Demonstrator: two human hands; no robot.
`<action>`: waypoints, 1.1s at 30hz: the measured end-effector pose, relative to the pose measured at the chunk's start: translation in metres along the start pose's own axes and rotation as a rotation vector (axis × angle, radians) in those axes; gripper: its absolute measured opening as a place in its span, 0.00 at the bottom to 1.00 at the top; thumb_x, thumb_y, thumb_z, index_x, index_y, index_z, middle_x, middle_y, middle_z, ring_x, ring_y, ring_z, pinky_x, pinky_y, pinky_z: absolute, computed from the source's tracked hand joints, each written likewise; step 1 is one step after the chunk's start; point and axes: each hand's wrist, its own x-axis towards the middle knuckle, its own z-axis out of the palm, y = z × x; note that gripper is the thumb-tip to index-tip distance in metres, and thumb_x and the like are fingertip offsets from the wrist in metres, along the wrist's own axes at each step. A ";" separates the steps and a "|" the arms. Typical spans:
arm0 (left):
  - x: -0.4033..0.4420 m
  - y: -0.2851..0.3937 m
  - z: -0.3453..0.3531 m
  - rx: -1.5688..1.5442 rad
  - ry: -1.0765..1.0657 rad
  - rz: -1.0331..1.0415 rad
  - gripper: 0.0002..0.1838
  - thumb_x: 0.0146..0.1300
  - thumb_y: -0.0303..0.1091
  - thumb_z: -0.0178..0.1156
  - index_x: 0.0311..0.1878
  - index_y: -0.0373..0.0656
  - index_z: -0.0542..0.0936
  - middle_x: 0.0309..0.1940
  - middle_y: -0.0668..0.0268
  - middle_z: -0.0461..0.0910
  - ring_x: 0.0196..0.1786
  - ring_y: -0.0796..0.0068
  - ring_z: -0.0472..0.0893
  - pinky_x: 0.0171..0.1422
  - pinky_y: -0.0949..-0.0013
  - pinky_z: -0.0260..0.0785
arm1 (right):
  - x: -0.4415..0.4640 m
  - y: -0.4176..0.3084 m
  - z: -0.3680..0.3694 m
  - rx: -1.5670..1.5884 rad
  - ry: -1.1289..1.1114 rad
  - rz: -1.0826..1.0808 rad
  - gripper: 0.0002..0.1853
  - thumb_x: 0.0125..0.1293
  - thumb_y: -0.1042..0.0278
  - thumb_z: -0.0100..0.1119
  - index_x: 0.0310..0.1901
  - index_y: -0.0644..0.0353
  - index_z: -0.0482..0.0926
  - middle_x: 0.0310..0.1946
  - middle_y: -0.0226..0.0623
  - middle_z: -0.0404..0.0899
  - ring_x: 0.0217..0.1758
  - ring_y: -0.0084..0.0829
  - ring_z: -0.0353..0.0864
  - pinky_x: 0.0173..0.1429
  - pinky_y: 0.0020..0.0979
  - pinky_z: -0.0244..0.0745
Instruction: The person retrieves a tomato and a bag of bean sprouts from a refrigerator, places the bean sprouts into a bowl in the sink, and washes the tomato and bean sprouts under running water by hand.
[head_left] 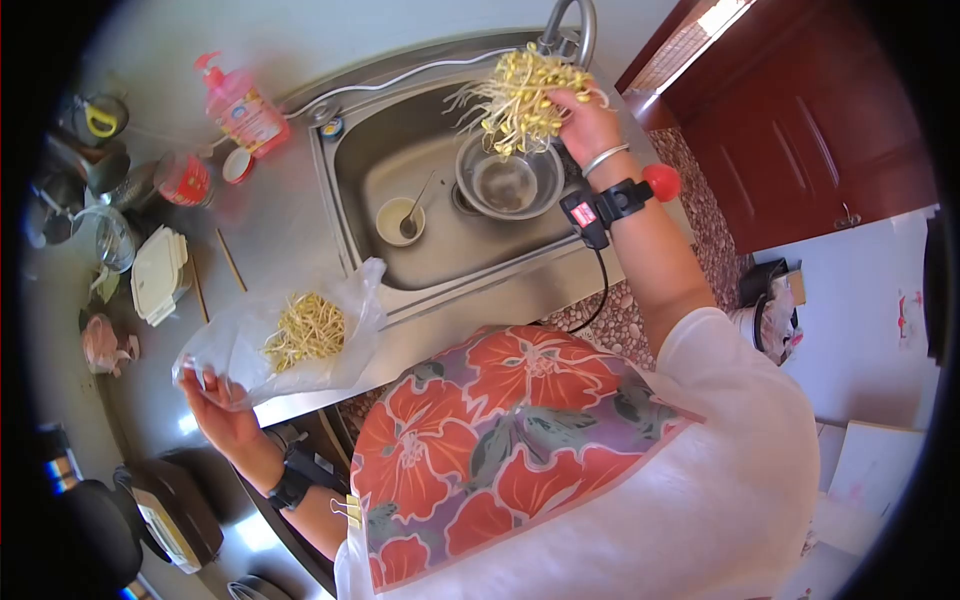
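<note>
A bunch of bean sprouts [527, 97], with yellow heads and long pale stems, is held in my right hand [590, 128] over the sink. Below it a metal bowl [462, 180] with what looks like water stands in the sink basin [375, 150]. My left hand [228, 425] is at the near left, its fingers curled at the edge of a clear plastic bag [362, 300]. More bean sprouts [308, 330] lie in the bag on the steel counter.
A small bowl [388, 222] with a spoon sits in the sink, and the faucet [585, 30] rises behind. Left on the counter [270, 215] are a pink pump bottle [247, 110], a red-labelled jar [186, 180], chopsticks [231, 260] and a pale lidded container [160, 275].
</note>
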 end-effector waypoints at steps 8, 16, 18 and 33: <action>-0.001 -0.005 0.008 0.001 0.058 0.062 0.14 0.65 0.41 0.50 0.47 0.42 0.73 0.26 0.64 0.73 0.14 0.83 0.60 0.16 0.81 0.52 | 0.046 0.086 -0.094 0.031 0.197 0.190 0.10 0.52 0.84 0.51 0.36 0.60 0.75 0.36 0.37 0.76 0.42 0.32 0.76 0.42 0.39 0.72; -0.001 -0.009 0.018 -0.027 -0.025 0.031 0.15 0.65 0.42 0.50 0.47 0.43 0.73 0.26 0.65 0.73 0.15 0.83 0.60 0.17 0.80 0.53 | 0.048 0.079 -0.092 0.123 0.217 0.318 0.10 0.55 0.83 0.51 0.40 0.62 0.71 0.36 0.43 0.74 0.40 0.42 0.77 0.42 0.44 0.74; 0.001 -0.009 0.017 -0.004 -0.006 0.025 0.14 0.65 0.42 0.50 0.47 0.45 0.73 0.27 0.65 0.74 0.15 0.83 0.61 0.18 0.80 0.55 | 0.041 0.075 -0.085 0.222 0.154 0.348 0.11 0.54 0.84 0.51 0.40 0.63 0.70 0.39 0.46 0.74 0.42 0.45 0.76 0.44 0.46 0.74; -0.012 -0.007 0.040 0.031 0.121 -0.069 0.16 0.66 0.48 0.46 0.49 0.49 0.72 0.32 0.69 0.76 0.19 0.83 0.66 0.24 0.79 0.59 | -0.134 0.101 0.233 0.318 -0.919 0.615 0.12 0.53 0.85 0.50 0.39 0.62 0.76 0.45 0.46 0.74 0.50 0.42 0.75 0.52 0.38 0.74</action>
